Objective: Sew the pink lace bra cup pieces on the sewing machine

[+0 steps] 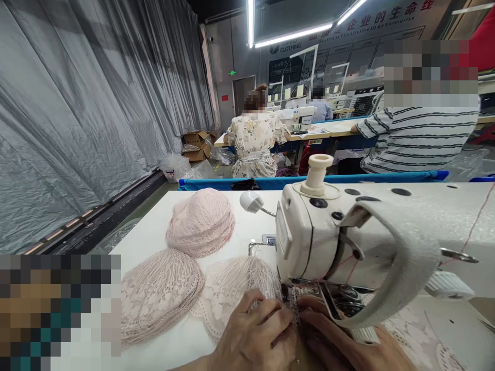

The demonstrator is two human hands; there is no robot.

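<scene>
My left hand (255,332) is curled, its fingertips pressing a pink lace piece (235,288) flat beside the needle of the white sewing machine (348,242). My right hand (340,342) lies under the machine head, fingers pinched on the same lace right at the presser foot; part of it is hidden by the machine's guard. Red thread runs along the machine arm.
Two stacks of pink lace cups sit on the white table (154,232), one at the left front (158,293), one further back (201,221). Ahead, people sit at other sewing tables, one in a floral dress (253,144), one in stripes (417,139). Grey plastic sheeting (85,103) hangs left.
</scene>
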